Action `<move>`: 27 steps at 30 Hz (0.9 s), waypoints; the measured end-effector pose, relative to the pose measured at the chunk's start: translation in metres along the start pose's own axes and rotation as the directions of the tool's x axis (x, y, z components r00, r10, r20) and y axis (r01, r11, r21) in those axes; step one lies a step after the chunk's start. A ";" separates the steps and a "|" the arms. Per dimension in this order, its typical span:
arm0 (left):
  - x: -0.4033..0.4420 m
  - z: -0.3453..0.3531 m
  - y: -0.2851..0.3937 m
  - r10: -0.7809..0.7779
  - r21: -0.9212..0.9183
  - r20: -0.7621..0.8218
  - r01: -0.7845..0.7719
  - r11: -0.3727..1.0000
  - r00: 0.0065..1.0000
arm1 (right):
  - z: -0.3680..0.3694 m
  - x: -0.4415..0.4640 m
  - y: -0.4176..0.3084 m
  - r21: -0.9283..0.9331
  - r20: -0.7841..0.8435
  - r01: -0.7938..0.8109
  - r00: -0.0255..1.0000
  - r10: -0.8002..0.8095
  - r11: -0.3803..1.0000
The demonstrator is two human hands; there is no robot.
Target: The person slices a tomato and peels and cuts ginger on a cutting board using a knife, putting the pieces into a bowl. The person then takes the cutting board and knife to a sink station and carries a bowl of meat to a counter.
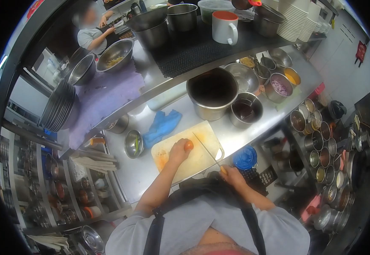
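On the cream cutting board (180, 163), my left hand (179, 151) is closed around a small round orange-red item, probably a tomato (188, 145), near the middle of the board. My right hand (233, 176) grips the light handle of a knife (208, 151) at the board's right side. The blade points up and left across the board, apart from the tomato. Orange wet stains show on the board's left part. A blue cloth (163, 126) lies crumpled behind the board. Left of it stands a metal bowl (134, 143) with something green inside.
Behind the board stand a large dark-filled pot (212, 91) and a smaller pot (246, 110). Farther right is a bowl of chopped purple onion (278, 87). A shelf (151, 97) crosses above the counter. Another person (92, 36) stands at the upper left. A blue lidded container (245, 157) is lower right.
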State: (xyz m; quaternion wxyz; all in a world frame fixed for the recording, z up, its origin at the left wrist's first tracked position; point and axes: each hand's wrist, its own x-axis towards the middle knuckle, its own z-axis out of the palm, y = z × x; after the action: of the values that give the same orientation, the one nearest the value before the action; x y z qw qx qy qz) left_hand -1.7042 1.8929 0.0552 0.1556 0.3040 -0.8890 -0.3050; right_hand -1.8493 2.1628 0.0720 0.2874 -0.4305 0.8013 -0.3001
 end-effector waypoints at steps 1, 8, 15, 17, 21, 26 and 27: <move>0.001 0.000 0.001 -0.030 -0.020 0.012 0.031 0.999 0.999 | 0.000 0.000 0.001 -0.001 0.000 0.003 1.000 -0.003 1.000; 0.000 0.000 0.004 -0.110 -0.016 0.014 0.111 0.994 0.994 | 0.001 0.002 0.002 -0.023 0.021 -0.011 1.000 0.012 1.000; 0.003 -0.002 0.006 -0.092 0.000 0.038 0.092 0.996 0.995 | 0.002 0.005 0.003 -0.040 0.020 -0.003 1.000 0.004 0.999; 0.003 -0.001 0.004 -0.093 -0.025 0.056 0.095 0.995 0.994 | 0.001 0.005 0.000 -0.031 0.017 -0.009 1.000 0.009 0.999; 0.005 0.007 -0.004 -0.070 -0.055 -0.002 0.070 0.996 0.998 | -0.004 0.006 -0.008 -0.022 0.016 -0.049 0.999 0.050 0.999; 0.009 0.015 -0.017 -0.078 -0.015 -0.049 0.078 0.997 0.996 | -0.010 0.008 -0.016 0.033 0.127 -0.138 0.983 0.132 0.990; 0.007 0.015 -0.016 -0.070 -0.052 -0.071 0.066 0.996 0.995 | -0.010 0.006 -0.018 0.069 0.119 -0.153 0.982 0.144 0.986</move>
State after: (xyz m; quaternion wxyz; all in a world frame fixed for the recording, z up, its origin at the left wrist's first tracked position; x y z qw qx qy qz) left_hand -1.7096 1.8853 0.0346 0.1849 0.3411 -0.8640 -0.3209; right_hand -1.8503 2.1517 0.0900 0.3705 -0.3744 0.8012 -0.2839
